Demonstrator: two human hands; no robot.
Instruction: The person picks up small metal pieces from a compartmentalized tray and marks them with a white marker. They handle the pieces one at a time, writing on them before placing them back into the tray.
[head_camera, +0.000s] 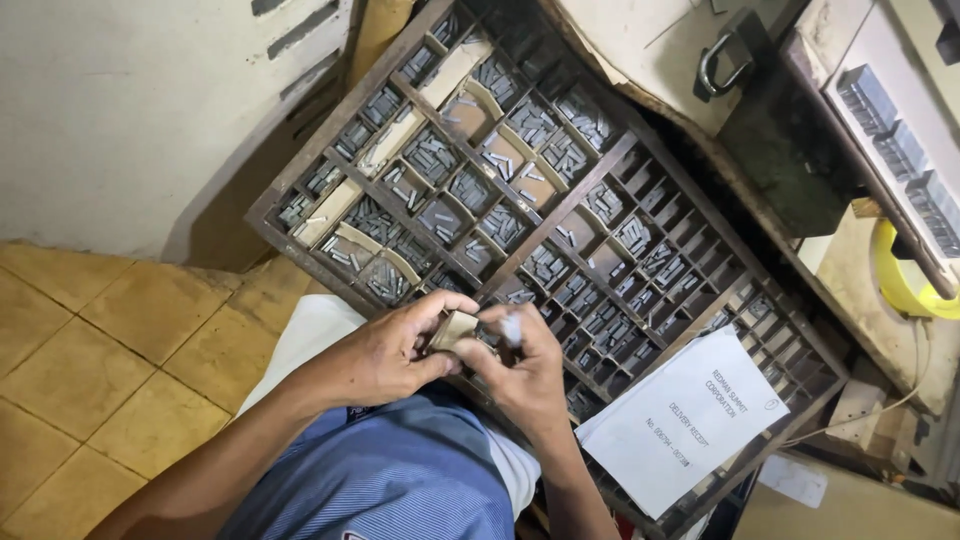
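My left hand (385, 355) grips a small tan holder (452, 328) with its fingers curled around it, just in front of my body. My right hand (520, 365) pinches a small grey metal type piece (512, 328) at its fingertips, right beside the holder. Both hands hover over the near edge of a large dark wooden type case (610, 165), tilted and divided into many small compartments filled with several grey metal type pieces (430, 155).
A white printed paper sheet (685, 420) lies on the case's right corner. A metal padlock (722, 60) hangs on a cabinet behind. A yellow tape roll (900, 275) sits at the right. Tan floor tiles (90, 350) lie to the left.
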